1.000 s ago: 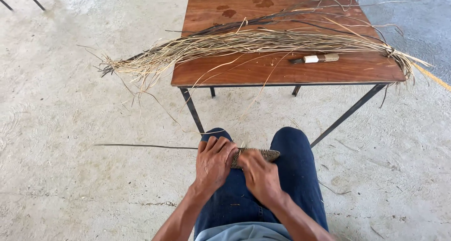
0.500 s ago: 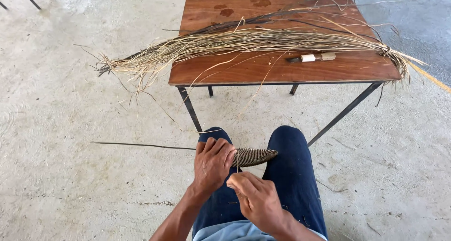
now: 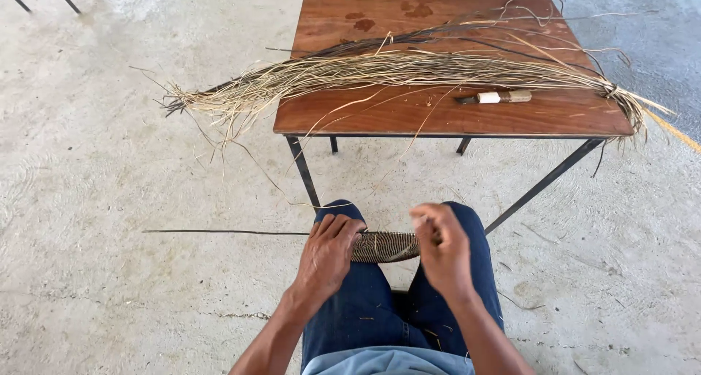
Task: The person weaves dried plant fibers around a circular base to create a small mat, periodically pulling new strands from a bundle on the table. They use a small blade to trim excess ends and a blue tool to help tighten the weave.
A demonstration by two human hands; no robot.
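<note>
While my left hand (image 3: 326, 254) clamps the woven fibre piece (image 3: 385, 246) on my knees to steady it, my right hand (image 3: 440, 249) grasps its other end, fingers curled

Perhaps craft workspace: concrete floor (image 3: 109, 200), fibre-strewn table (image 3: 438, 116)
</note>
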